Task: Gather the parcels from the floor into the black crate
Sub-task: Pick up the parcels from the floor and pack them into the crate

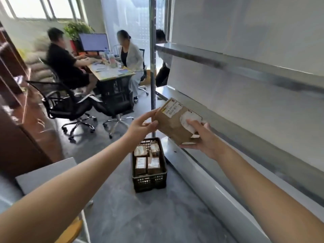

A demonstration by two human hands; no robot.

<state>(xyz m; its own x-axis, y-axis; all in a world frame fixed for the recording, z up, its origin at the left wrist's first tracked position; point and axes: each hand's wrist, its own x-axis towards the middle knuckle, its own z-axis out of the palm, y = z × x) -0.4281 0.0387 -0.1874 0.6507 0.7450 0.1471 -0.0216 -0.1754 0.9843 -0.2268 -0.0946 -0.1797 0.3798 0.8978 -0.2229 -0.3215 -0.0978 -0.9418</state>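
My right hand (201, 140) grips a brown parcel (172, 124) above the black crate (149, 181) on the floor (157, 216); my left hand (140, 126) pinches its left edge. Four other parcels (140, 165) lie in the crate.

The grey floor (157, 216) carries the black crate (149, 182). The metal shelving unit (192, 172) stands just right of the crate; office chairs (73, 109) stand beyond it, leftward.

We see a brown parcel (172, 126) with white labels, tilted in the air above the black crate (149, 181). The crate stands on the grey floor (140, 216). Four labelled parcels (140, 165) lie flat inside it.
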